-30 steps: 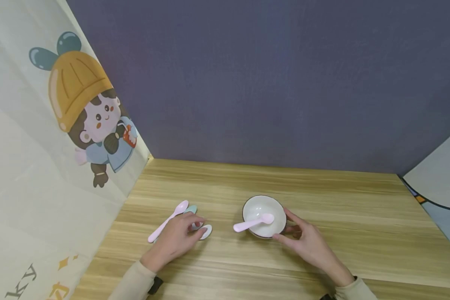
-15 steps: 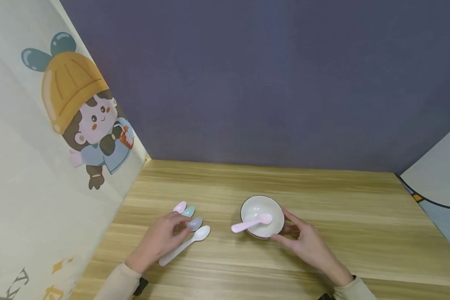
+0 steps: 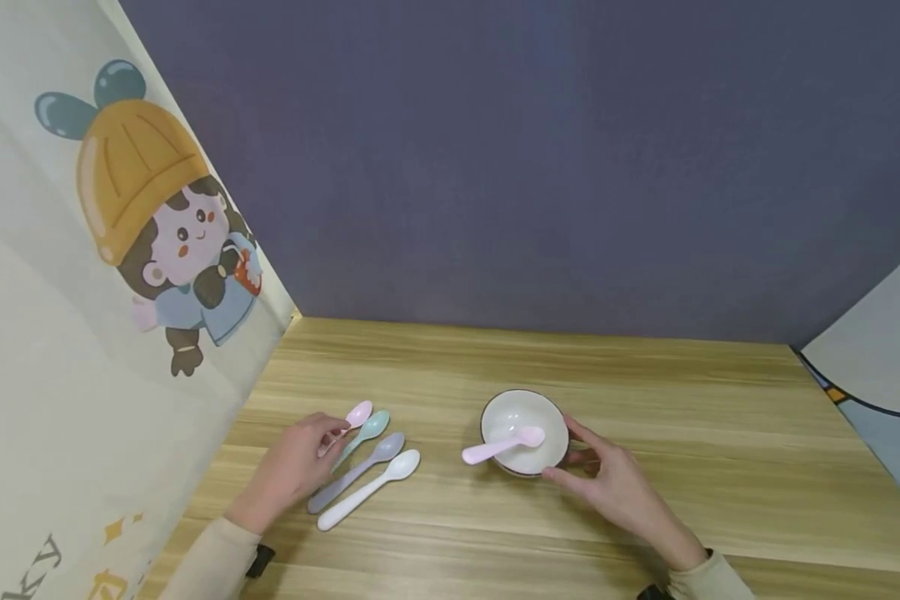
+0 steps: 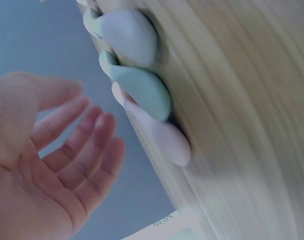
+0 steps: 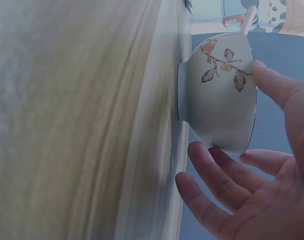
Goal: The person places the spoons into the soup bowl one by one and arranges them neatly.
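Observation:
My left hand (image 3: pixel 288 467) is over the handle end of a pink spoon (image 3: pixel 360 414), its fingers loosely bent around nothing in the left wrist view. Beside that spoon lie a teal spoon (image 3: pixel 375 426), a lavender spoon (image 3: pixel 388 448) and a white spoon (image 3: pixel 402 465), roughly parallel, bowls pointing away. My right hand (image 3: pixel 618 487) holds a white, dark-rimmed bowl (image 3: pixel 525 408) at its right side, thumb and forefinger on the rim. Another pink spoon (image 3: pixel 487 451) leans in it, handle out over the left rim. The right wrist view shows a floral sprig on the bowl (image 5: pixel 219 110).
Everything stands on a wood-grain table (image 3: pixel 675 400). A dark blue-grey wall (image 3: pixel 525 167) closes off the back. At the left is a pale panel (image 3: pixel 45 350) with a cartoon figure, and another printed panel (image 3: pixel 881 350) borders the right.
My left hand has moved left, away from the white and lavender spoons to the pink one, uncovering the spoons in the row. My right hand and the bowl keep their place.

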{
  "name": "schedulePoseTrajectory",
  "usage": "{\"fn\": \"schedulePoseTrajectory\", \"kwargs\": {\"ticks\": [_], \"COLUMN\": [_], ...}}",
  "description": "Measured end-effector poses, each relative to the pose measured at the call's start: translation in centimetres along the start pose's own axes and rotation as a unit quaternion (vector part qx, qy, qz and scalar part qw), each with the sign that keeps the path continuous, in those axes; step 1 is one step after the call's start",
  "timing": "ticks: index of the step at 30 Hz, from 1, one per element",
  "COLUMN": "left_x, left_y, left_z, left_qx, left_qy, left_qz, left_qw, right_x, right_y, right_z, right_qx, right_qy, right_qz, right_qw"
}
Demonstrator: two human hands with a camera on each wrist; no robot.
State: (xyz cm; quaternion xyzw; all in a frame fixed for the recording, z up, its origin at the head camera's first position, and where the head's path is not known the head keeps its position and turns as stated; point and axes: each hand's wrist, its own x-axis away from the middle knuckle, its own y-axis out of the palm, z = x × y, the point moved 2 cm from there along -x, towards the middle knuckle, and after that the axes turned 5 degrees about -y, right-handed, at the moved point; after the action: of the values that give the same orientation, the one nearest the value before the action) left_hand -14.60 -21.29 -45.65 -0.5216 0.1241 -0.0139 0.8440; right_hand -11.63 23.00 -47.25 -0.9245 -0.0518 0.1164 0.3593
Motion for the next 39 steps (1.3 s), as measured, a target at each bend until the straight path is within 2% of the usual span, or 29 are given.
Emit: {"fn": "schedulePoseTrajectory", "kwargs": {"ticks": [5,15,23,32,39], "left_x": [0.0,0.0,0.0,-0.3,-0.1], "left_y": [-0.3,-0.4,0.0,0.1,-0.1], "left_z": [-1.1,-2.5,-3.1,-3.4,-3.4], "left_qx": [-0.013,-0.028,-0.024,-0.021,-0.001], "left_qy": [-0.026,-0.036,-0.056,-0.051,-0.066], "left_qz": [0.001,-0.014,-0.046,-0.046,-0.057], "left_qw": [0.9996,0.9989,0.997,0.9974,0.9962], "right_x": [-0.1,0.0,-0.1,-0.6,-0.9], "right_y": [-0.1,-0.2,-0.2,-0.4,-0.7], "right_z": [0.0,-0.1,-0.1,-0.1,-0.4], "right_qx": [0.004,0.004,0.006,0.0,0.011], "right_qy": [-0.001,-0.015,-0.002,0.011,0.006], "right_qz": [0.0,0.006,0.001,-0.007,-0.007], "right_qw": [1.0,0.9999,1.0,0.9999,0.9999]}}
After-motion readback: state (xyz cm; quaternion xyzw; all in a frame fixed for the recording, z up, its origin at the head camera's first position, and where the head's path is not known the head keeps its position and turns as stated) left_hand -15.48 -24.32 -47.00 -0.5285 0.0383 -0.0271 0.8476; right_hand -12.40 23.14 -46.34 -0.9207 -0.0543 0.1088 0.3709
